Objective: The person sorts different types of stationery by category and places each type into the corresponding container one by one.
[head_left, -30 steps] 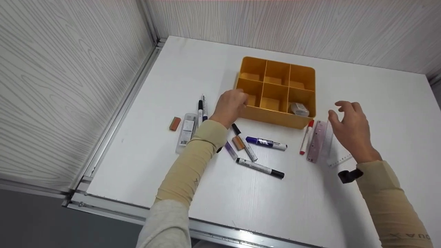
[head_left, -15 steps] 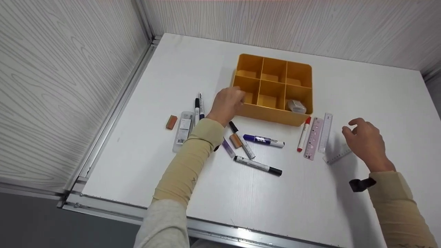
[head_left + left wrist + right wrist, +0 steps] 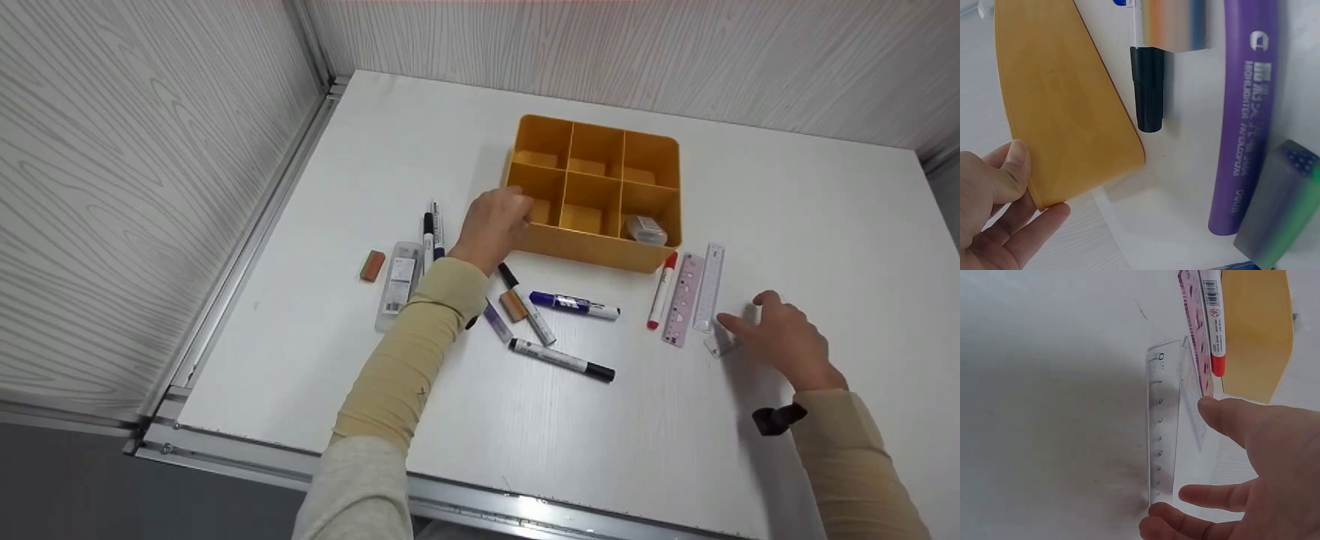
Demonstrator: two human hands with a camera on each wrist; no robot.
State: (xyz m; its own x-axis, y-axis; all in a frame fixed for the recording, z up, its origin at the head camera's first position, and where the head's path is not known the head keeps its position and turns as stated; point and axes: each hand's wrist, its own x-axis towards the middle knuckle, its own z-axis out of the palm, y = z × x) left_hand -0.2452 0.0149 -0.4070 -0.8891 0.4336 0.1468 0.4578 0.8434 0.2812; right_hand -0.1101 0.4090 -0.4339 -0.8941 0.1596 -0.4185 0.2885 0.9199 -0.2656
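My left hand [image 3: 491, 227] grips the front left corner of a yellow six-compartment organizer box [image 3: 592, 250]. In the left wrist view its thumb presses the outer wall, with fingers curled behind the rim. A small clear case [image 3: 646, 231] lies in the box's front right compartment. My right hand [image 3: 784, 341], fingers spread, hovers at a clear ruler [image 3: 1163, 422] on the table. Its fingertips reach the ruler's near end; whether they touch cannot be told. Beside that lie a second clear ruler [image 3: 709, 289], a pink ruler [image 3: 682, 301] and a red-capped marker [image 3: 660, 296].
In front of the box lie a purple-capped marker [image 3: 574, 304], a black-capped marker [image 3: 561, 360], an orange block [image 3: 514, 306] and a purple highlighter [image 3: 1247, 112]. Further left are a labelled clear case [image 3: 399, 285] and a brown block [image 3: 372, 266]. Panels wall the table's back and left.
My right hand has moved away from the second clear ruler, first right and toward me, then down over the other clear ruler. My left hand keeps its grip on the box.
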